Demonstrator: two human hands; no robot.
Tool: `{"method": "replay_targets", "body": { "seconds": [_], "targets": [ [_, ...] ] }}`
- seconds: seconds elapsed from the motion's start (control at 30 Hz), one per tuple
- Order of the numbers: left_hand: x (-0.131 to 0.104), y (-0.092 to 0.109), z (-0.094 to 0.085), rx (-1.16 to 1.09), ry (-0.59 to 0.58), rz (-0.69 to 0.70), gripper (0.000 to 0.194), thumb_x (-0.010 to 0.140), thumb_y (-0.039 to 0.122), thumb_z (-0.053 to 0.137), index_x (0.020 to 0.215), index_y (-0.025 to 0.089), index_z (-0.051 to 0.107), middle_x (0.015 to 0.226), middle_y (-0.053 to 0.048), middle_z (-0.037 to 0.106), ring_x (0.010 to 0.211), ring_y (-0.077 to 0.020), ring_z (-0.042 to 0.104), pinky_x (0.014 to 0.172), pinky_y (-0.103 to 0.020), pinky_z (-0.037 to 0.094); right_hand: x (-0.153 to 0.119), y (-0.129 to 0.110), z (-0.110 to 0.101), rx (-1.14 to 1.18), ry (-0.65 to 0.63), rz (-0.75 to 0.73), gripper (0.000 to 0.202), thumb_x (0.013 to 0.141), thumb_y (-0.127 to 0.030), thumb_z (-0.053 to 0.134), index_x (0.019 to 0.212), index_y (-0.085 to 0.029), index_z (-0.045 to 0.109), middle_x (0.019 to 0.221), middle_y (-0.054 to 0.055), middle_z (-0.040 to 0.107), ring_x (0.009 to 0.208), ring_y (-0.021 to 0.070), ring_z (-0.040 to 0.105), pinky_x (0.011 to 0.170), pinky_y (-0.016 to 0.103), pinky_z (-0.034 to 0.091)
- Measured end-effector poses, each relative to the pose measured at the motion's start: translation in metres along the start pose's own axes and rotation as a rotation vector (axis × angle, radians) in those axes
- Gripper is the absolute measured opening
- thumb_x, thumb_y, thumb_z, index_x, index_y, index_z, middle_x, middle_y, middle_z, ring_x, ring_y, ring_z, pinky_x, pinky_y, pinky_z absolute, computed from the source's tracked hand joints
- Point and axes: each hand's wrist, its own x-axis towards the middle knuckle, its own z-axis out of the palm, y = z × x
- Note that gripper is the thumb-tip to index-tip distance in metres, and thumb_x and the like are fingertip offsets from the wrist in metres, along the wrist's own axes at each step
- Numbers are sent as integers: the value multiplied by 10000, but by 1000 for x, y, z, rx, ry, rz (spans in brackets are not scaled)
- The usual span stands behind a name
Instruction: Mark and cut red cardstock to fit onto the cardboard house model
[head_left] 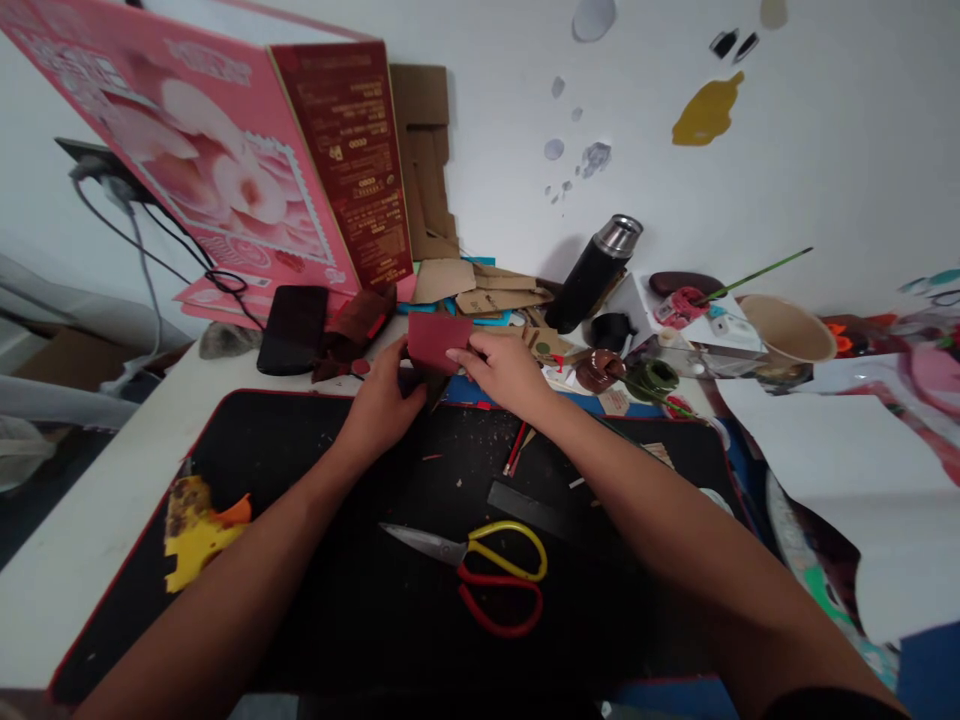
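The right hand (508,372) is pinching a maroon sheet (437,343), seemingly positioning it; the left hand (379,405) is flanking it, grip unclear; adjusting is calling for steadiness.

"What's that red card (439,340) like?"
"Stiff paper by the look of it, matt and smooth."
"And the scissors (463,553)?"
"Blades (424,541) of metal with a dull sheen; the handles (538,548) look like smooth plastic."
"The mat (345,590)?"
"Matt, like cloth, gritty with crumbs in the middle."
"How about the flask (585,285)?"
"Smooth and dark, under a shiny metal cap (621,235)."
"That pink box (225,190)?"
"Smooth printed card. The brown cardboard (425,160) behind it is plain and matt."
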Motion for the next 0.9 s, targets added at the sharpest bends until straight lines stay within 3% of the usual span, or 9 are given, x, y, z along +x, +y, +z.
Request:
{"method": "replay_targets", "body": {
  "seconds": [0.33,0.57,0.9],
  "targets": [
    [-3,6,8,89,29,-65,592,861,193,580,1449,132,563,1323,-157,716,1088,-307,698,976,-462,571,-4,1,4,-42,34,21,334,1081,-378,645,786,-224,630,710,15,671,716,212,620,675,303,369],
    [-3,2,13,101,59,-44,475,897,218,607,1366,141,611,1319,-167,711,1202,-331,679,1062,-476,537,-8,3,16,18,49,94,326,1010,-502,739,855,-219,693,722,6,675,670,199,593,632,299,352],
    [-1,3,15,129,59,-105,448,894,190,597,1340,152,621,1244,-159,732,1127,-336,696,1021,-490,554,-9,-1,19,-205,-15,27,252,1087,-422,657,1083,-192,760,920,111,812,825,287,722,709,339,406]
  ]
}}
